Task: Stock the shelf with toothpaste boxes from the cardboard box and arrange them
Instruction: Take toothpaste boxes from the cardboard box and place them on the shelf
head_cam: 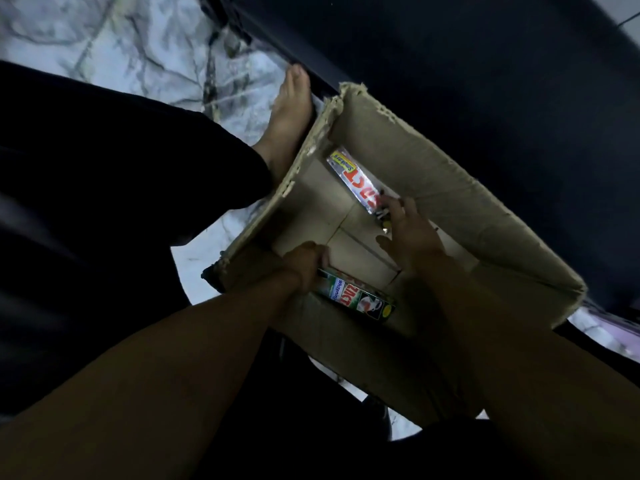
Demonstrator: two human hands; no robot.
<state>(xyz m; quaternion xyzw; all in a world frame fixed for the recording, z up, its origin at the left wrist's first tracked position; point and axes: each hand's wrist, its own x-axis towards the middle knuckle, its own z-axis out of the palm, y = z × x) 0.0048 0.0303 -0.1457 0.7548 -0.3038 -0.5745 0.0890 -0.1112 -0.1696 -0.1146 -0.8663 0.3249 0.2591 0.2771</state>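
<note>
Inside the cardboard box (450,188), the left hand (304,265) curls round one end of the green toothpaste box (360,301) and hides it. The spread fingers of the right hand (412,233) cover the near end of the silver toothpaste box (353,174); whether they touch it is unclear. Both forearms hide the cardboard box's near wall and are cut off by the lower edge. Beyond the cardboard box all is too dark to tell.

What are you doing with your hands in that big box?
A person is bending over an open cardboard box on the marble floor, with both hands inside. The left hand grips one end of a green toothpaste box by the near wall. The right hand, fingers spread, reaches the end of a silver toothpaste box lying by the far wall. Those are the only two visible inside. A bare foot stands beside the cardboard box.
</note>
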